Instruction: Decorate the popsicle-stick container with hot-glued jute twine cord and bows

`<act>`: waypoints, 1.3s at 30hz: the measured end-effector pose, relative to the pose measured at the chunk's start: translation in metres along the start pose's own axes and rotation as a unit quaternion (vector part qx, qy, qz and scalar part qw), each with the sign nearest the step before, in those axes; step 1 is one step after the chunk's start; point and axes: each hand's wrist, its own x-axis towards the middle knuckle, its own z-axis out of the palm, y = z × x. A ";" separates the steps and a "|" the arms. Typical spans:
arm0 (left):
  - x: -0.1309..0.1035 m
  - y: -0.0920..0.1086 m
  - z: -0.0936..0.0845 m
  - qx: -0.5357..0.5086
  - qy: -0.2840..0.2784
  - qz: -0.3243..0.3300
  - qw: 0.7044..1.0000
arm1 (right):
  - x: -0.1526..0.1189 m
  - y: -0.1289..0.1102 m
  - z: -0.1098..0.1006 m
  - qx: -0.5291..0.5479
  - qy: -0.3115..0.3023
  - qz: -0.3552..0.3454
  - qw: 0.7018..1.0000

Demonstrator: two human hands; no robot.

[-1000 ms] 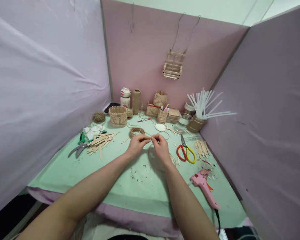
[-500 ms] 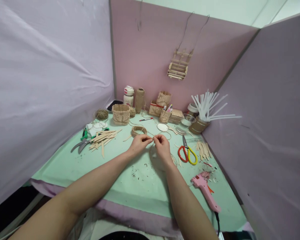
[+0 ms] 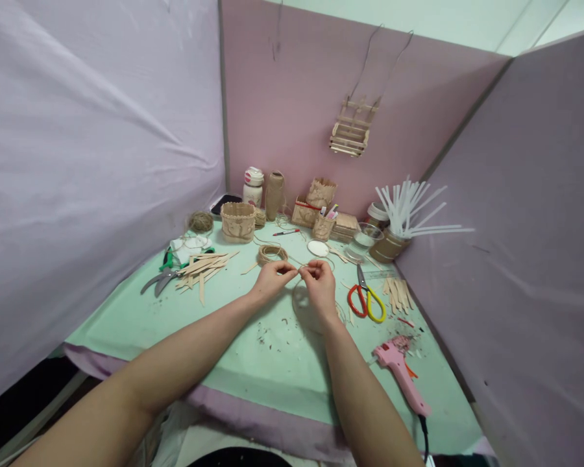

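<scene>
So your coiled twine (image 3: 271,254) sits just past your left hand (image 3: 268,280), fingertips pinched, almost touching your right hand's (image 3: 322,285) pinch. Looks like both grip thin twine (image 3: 293,299), curving, no straight axis, looping down nearer your right.

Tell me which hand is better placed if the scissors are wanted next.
Probably the right hand: the scissors lie to its right, while the left hand is farther away, on its other side. Both hands are pinched, though.
</scene>
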 end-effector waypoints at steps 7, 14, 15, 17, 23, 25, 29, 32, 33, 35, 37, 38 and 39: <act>-0.001 0.002 0.000 0.020 0.022 -0.002 1.000 | -0.002 0.003 0.001 0.000 -0.017 0.003 1.000; -0.001 0.001 0.002 0.017 0.022 -0.004 1.000 | -0.001 0.003 0.002 0.003 -0.015 0.009 1.000; -0.001 0.001 0.002 0.012 0.017 -0.006 1.000 | -0.001 0.003 0.001 0.007 -0.016 0.021 1.000; 0.000 0.000 0.002 -0.005 0.004 -0.008 1.000 | 0.000 0.003 0.001 0.017 -0.022 0.052 0.998; 0.002 -0.004 0.001 -0.078 -0.073 -0.020 0.994 | 0.002 0.004 -0.002 0.018 -0.045 0.099 0.994; 0.002 -0.006 0.002 -0.092 -0.081 -0.036 0.992 | 0.002 0.004 -0.002 0.008 -0.039 0.087 0.995; 0.004 -0.011 0.006 -0.106 -0.046 -0.050 0.992 | -0.002 0.000 -0.001 -0.036 -0.016 0.018 0.999; 0.005 -0.014 0.007 -0.107 -0.018 -0.045 0.993 | -0.005 -0.004 0.001 -0.075 -0.024 -0.027 0.997; 0.005 -0.014 0.007 -0.103 -0.013 -0.040 0.994 | -0.006 -0.005 0.001 -0.084 -0.027 -0.032 0.996; 0.004 -0.013 0.006 -0.086 -0.008 -0.027 0.996 | -0.006 -0.006 0.001 -0.091 -0.032 -0.034 0.995; 0.004 -0.011 0.005 -0.066 -0.001 -0.006 0.998 | -0.006 -0.006 0.001 -0.094 -0.035 -0.036 0.994; 0.003 -0.010 0.004 -0.058 0.003 0.004 0.998 | -0.006 -0.006 0.001 -0.095 -0.036 -0.037 0.994; 0.003 -0.009 0.004 -0.052 0.006 0.013 0.999 | -0.005 -0.005 0.000 -0.096 -0.037 -0.038 0.994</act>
